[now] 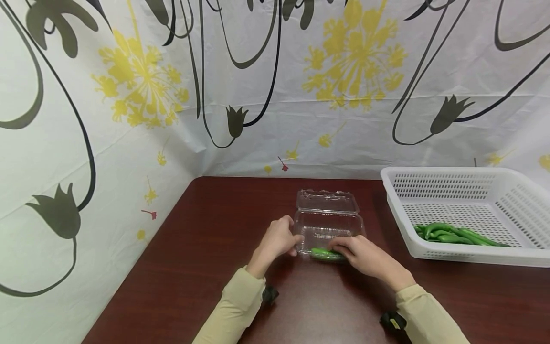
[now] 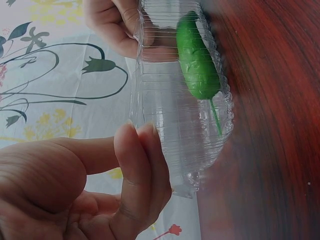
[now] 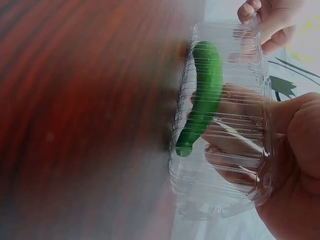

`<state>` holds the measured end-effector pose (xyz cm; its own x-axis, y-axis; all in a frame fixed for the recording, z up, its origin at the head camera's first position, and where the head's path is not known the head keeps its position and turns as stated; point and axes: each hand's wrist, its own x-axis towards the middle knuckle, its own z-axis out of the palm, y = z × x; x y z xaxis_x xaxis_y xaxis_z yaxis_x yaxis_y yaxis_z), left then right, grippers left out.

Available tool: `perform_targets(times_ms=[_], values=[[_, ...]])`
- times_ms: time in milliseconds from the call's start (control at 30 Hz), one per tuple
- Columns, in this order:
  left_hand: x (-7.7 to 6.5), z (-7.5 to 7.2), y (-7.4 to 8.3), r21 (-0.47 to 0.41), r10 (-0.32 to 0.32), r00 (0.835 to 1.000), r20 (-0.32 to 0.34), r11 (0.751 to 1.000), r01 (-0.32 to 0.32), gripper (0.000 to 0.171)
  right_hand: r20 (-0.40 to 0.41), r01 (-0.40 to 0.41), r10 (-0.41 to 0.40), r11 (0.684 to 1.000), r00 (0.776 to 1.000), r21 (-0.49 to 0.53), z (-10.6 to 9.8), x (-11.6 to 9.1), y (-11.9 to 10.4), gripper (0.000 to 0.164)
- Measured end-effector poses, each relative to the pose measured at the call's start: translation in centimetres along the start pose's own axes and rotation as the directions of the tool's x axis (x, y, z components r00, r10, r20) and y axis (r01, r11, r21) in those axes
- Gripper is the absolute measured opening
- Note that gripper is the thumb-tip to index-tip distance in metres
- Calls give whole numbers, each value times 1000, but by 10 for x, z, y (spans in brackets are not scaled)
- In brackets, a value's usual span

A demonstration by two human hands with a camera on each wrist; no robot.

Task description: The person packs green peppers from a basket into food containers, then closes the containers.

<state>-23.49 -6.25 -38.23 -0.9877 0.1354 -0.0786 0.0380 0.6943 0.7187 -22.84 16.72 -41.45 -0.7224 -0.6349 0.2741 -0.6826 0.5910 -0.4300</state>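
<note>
A clear plastic clamshell box (image 1: 326, 224) lies with its lid raised at the back. Inside, along its near wall, lies a green chili pepper (image 1: 323, 254); through the ribbed plastic it shows as a long curved pepper (image 3: 206, 90) in the right wrist view. My left hand (image 1: 277, 239) pinches the box's left rim between thumb and fingers. My right hand (image 1: 361, 254) reaches over the near rim into the box, its fingers around the pepper's right part. The pepper (image 2: 196, 57) partly hides those fingertips in the left wrist view.
To the right stands a white perforated plastic basket (image 1: 397, 220) with several green chili peppers (image 1: 455, 234) heaped in its near left corner. The box and basket stand on a dark red wooden table (image 1: 215, 224). A patterned cloth (image 1: 266, 86) hangs behind and at the left.
</note>
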Motion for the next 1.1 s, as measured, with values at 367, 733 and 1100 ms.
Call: perform_targets(times_ms=[367,733,1100], values=[[0,0,-1,0,2,1000,-1,1000,-2,46,-25,-34,34,999,999,-31,1,0,-1,15],[1,2,-1,-4,4,1000,-2,1000,-4,44,-55,-57,57,998,997,-5,0,0,-1,18],[3,2,-2,-3,-1,1000,9,1000,1,45,-90,-72,70,997,994,-17,-6,-1,-3,20]])
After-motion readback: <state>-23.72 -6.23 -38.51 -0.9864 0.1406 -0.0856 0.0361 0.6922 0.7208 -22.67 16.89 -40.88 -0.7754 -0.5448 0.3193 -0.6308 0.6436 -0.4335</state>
